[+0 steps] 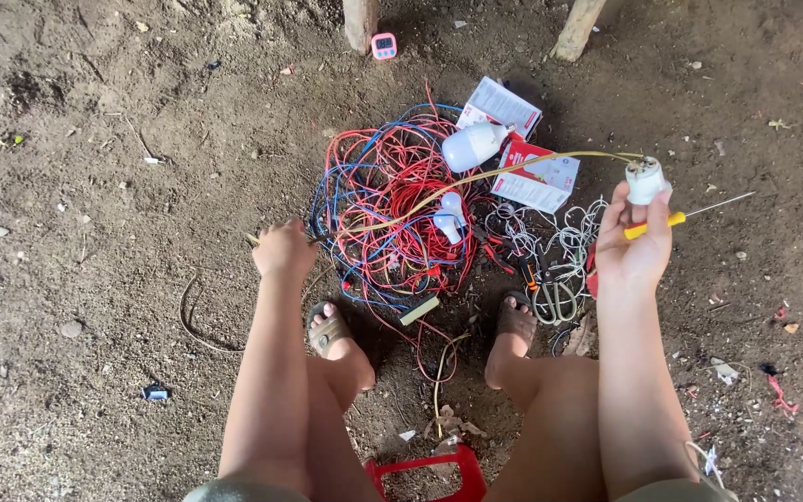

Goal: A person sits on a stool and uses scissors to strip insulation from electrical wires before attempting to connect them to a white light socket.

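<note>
Right hand (632, 244) grips white lamp socket (646, 179) and yellow-handled screwdriver (680, 218), raised over dirt floor (95, 186). Left hand (283, 249) clenched on yellow cable (513, 169) running to socket, beside tangled red and blue wires (392, 214).

The floor (95, 186) was bare packed earth, brown and uneven, scattered with small stones, twigs and scraps of litter. Two wooden posts (361, 23) were set into the ground at the top edge, one upright and the other (577, 28) leaning. A small pink timer (384, 46) was seen on the dirt just beside the upright post. The upper middle of the ground lay in shade, while the outer parts were lit by soft daylight. A red plastic stool (439, 469), or something like it, was partly seen at the bottom edge.
</note>
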